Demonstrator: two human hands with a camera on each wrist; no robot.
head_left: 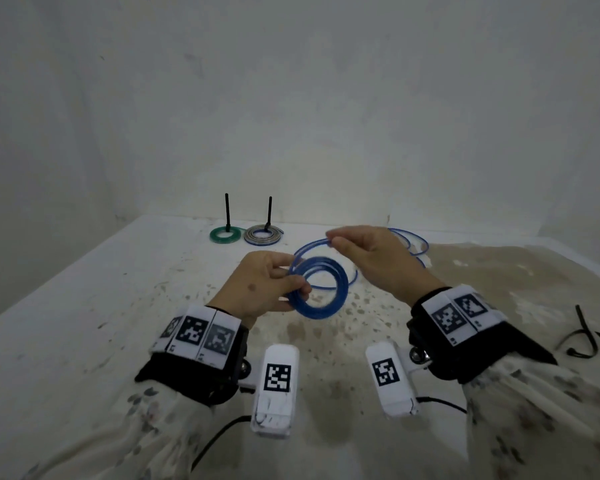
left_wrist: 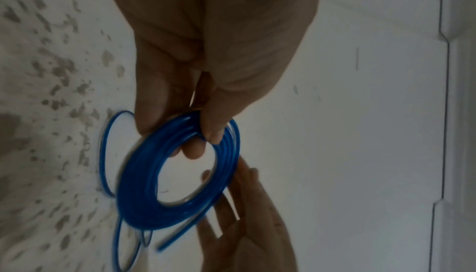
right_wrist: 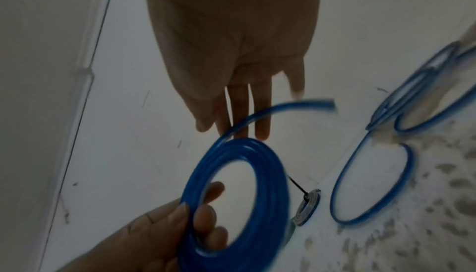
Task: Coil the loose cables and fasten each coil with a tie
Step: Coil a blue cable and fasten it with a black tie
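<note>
The head view is evenly and softly lit, with no glare; faint shadows sit on the tabletop [head_left: 84, 323] below the wrists. Its wide lens bows the far edge of the tabletop and the wall corners, and fine detail is soft and slightly smeared throughout. Both wrist views are dimmer and greyer. There, the blue cable coil [left_wrist: 177, 176] is streaked by motion blur, and its loose end [right_wrist: 316, 103] is smeared into a pale band. The left hand [left_wrist: 213, 38] and the right hand [right_wrist: 231, 38] appear dark and underexposed against the brighter wall behind them.
</note>
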